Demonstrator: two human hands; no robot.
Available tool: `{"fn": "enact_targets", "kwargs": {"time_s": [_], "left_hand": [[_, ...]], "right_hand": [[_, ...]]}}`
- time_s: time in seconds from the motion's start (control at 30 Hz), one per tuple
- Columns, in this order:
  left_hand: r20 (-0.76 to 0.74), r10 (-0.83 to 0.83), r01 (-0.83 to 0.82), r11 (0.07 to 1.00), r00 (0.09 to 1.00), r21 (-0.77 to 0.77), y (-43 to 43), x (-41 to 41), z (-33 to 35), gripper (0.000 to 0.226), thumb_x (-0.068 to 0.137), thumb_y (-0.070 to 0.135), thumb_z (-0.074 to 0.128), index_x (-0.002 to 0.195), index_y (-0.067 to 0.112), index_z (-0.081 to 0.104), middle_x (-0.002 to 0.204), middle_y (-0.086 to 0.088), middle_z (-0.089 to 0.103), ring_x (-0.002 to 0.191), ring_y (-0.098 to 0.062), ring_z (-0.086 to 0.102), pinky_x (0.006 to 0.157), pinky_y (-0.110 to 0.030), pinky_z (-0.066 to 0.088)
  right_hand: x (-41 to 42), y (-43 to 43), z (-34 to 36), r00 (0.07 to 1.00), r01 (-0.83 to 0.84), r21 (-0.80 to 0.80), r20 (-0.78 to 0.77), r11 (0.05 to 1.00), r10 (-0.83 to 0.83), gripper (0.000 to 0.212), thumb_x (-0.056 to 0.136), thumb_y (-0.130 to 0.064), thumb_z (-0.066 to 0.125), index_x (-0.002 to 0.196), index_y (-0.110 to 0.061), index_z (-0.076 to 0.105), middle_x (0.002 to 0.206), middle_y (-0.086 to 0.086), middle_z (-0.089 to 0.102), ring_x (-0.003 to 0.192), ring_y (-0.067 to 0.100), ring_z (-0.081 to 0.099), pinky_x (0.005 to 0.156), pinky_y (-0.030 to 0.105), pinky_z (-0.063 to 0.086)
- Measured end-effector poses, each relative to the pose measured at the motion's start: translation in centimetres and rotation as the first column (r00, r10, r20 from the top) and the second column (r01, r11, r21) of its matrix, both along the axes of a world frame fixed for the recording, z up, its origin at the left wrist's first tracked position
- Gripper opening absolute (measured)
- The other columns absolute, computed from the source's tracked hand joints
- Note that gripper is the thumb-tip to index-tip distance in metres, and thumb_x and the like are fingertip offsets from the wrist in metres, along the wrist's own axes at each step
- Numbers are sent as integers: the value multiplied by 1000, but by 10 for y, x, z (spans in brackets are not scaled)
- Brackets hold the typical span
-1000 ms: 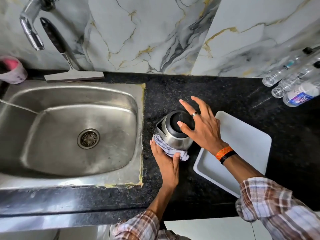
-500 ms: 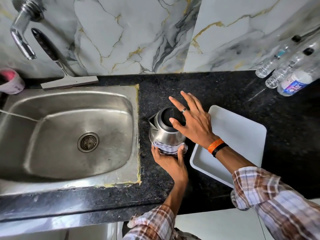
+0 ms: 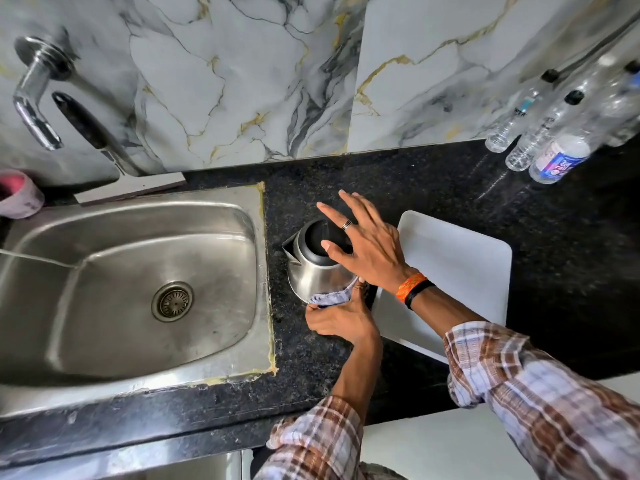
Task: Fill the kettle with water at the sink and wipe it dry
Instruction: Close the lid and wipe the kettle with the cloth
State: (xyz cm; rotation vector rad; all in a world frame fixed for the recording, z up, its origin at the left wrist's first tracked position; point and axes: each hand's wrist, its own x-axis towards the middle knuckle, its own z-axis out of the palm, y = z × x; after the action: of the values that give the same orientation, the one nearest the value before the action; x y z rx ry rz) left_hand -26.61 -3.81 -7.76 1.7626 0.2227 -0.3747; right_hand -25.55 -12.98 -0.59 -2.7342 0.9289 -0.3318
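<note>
A steel kettle with a black lid stands upright on the black counter, just right of the sink, spout toward the sink. My right hand rests flat on the lid and handle side, fingers spread, holding it steady. My left hand presses a small checked cloth against the kettle's lower front wall. The kettle's handle is hidden under my right hand.
A white tray lies right of the kettle. A tap and a squeegee are at the back left, beside a pink cup. Several plastic bottles stand at the back right. The counter's front edge is near me.
My left hand has slid the cloth from the kettle's left side round to its front lower wall. My right hand stays on the lid. The camera has shifted a little.
</note>
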Motion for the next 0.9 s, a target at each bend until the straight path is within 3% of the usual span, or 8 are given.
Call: {"fn": "enact_targets", "kwargs": {"time_s": [0.07, 0.2, 0.33, 0.47, 0.6, 0.73, 0.8, 0.9], "left_hand": [[-67, -4, 3, 1000, 998, -5, -2, -1, 4, 137, 41, 78, 62, 132, -23, 41, 127, -40, 48, 121, -56, 45, 103, -55, 37], [-208, -23, 30, 999, 978, 33, 7, 8, -5, 126, 45, 62, 89, 133, -13, 39, 131, -34, 49, 122, -48, 47, 106, -53, 42], [-290, -258, 230, 965, 921, -127, 44, 20, -29, 75, 75, 4, 93, 123, 7, 35, 123, -14, 46, 112, -31, 52, 105, -50, 50], [-292, -437, 420, 899, 851, -123, 78, 44, -36, 57, 84, 4, 86, 124, 9, 46, 118, -14, 57, 104, -23, 59, 104, -50, 52], [-225, -678, 660, 734, 700, -159, 92, 65, -25, 26, 86, 9, 85, 112, 11, 79, 113, -12, 82, 106, -26, 78, 107, -51, 57], [-102, -794, 760, 604, 599, -240, 99, 70, 4, 27, 92, 25, 81, 117, 14, 80, 115, -8, 82, 111, -29, 78, 106, -58, 56], [-39, -820, 791, 562, 570, -242, 99, 69, 22, 29, 93, 29, 78, 119, 16, 77, 116, -8, 82, 111, -29, 77, 104, -58, 58], [37, -839, 811, 513, 543, -282, 93, 64, 44, 24, 99, 23, 73, 121, 14, 73, 119, -11, 80, 113, -33, 76, 101, -59, 59]], "right_hand": [[-1, 1, 1, 1000, -7, 19, 8, 1000, 7, 70, 93, -65, 37, 160, -45, 26, 172, 5, 24, 159, 27, 23, 101, 50, 58], [-11, 4, -2, 967, -12, 46, 254, 999, 0, 69, 96, -52, 53, 159, -29, 36, 170, 7, 29, 159, 27, 23, 122, 52, 35], [-43, 43, -34, 691, 252, 264, 625, 931, -364, 47, 91, -20, 62, 138, -16, 54, 145, 5, 52, 139, 16, 45, 119, 39, 38], [-71, 73, -69, 672, 391, 383, 503, 837, -544, 38, 82, -17, 55, 119, -12, 59, 121, 8, 60, 116, 28, 57, 102, 51, 50], [-82, 79, -81, 763, 382, 404, 370, 831, -531, 37, 79, -7, 64, 115, -12, 66, 117, 5, 68, 112, 27, 58, 97, 48, 52], [-88, 87, -71, 844, 341, 392, 274, 854, -462, 37, 81, -8, 71, 116, -19, 69, 116, -3, 71, 116, 20, 56, 97, 36, 51], [-90, 91, -62, 843, 346, 385, 272, 856, -464, 31, 87, -19, 70, 118, -21, 69, 116, -3, 72, 113, 22, 61, 94, 35, 52], [-97, 90, -48, 838, 337, 620, 145, 708, -526, 43, 92, -59, 49, 122, -34, 66, 114, -6, 76, 108, 17, 69, 92, 41, 57]]}}
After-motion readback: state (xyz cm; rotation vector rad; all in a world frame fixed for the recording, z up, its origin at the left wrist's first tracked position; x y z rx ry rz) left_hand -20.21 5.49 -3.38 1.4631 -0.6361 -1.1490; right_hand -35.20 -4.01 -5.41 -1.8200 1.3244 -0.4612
